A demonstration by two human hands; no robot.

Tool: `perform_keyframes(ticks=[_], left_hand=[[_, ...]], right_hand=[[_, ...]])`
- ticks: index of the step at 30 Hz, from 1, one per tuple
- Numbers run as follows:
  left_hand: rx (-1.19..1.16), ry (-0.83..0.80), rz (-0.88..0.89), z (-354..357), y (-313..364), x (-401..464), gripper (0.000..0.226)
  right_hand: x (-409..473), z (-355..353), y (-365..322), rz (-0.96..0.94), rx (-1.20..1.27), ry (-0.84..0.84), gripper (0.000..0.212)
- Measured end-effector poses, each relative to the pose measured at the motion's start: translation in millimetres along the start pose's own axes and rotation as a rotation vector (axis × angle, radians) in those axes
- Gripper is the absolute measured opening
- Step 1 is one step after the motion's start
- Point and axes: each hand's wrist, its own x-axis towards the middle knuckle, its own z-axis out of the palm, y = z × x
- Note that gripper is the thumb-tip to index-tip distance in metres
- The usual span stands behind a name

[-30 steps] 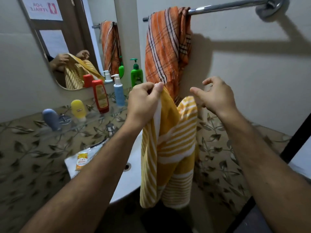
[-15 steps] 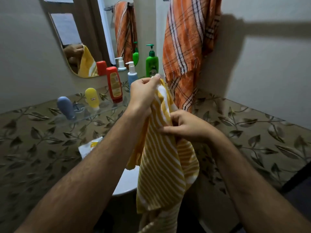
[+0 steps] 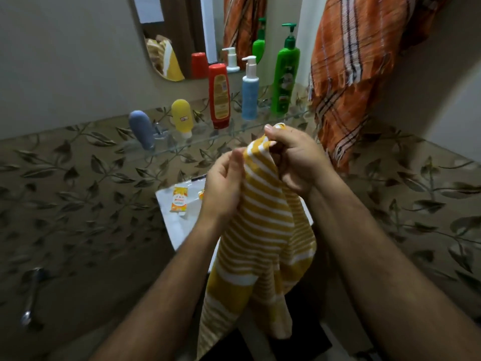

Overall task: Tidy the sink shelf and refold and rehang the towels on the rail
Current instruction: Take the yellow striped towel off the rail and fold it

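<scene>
A yellow towel with white stripes [image 3: 257, 230] hangs in front of me over the sink. My right hand [image 3: 296, 157] pinches its top edge, and my left hand [image 3: 223, 186] grips the cloth just to the left and a little lower. An orange plaid towel [image 3: 346, 63] hangs at the upper right; the rail is out of view. On the glass shelf [image 3: 182, 147] stand a grey-blue tube [image 3: 141, 128], a yellow tube [image 3: 182, 119], a red bottle [image 3: 219, 95], a blue pump bottle [image 3: 250, 92] and a green pump bottle [image 3: 285, 74].
The white sink [image 3: 179, 227] lies below my hands with a small orange sachet [image 3: 179, 199] on its rim. A mirror [image 3: 187, 35] hangs above the shelf. Leaf-patterned tiles cover the lower wall. A metal tap fitting [image 3: 31, 295] shows at the lower left.
Both hands have dropped lower and come together at the yellow towel's top. My right hand went from free, to the cloth's middle, to its top edge. The view tilted down, losing the rail.
</scene>
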Motion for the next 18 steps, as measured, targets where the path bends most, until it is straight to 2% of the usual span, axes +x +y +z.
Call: perform_keyframes(ticks=[2,4,7,10,13,15,18], left_hand=[[0.011,0.025,0.137,-5,-10,-22,0.070],[0.060,0.085,0.140,-10,-18,-32,0.056],[0.080,0.260,0.120,-19,-13,-33,0.005],[-0.144,0.368,0.034,-22,-1,-37,0.021],[-0.301,0.624,-0.015,-15,11,-40,0.030],[-0.340,0.783,-0.050,-14,20,-40,0.031],[-0.351,0.933,-0.031,-13,31,-46,0.033]], right_hand=[[8,9,7,0.053,0.093,0.014,0.035],[14,18,13,0.086,0.153,-0.011,0.031],[20,26,20,0.084,0.100,-0.127,0.023],[24,18,24,0.059,-0.017,-0.296,0.014],[30,2,33,-0.084,-0.205,-0.451,0.005],[32,-7,41,-0.197,-0.332,-0.522,0.022],[31,-18,47,-0.090,-0.354,-0.781,0.043]])
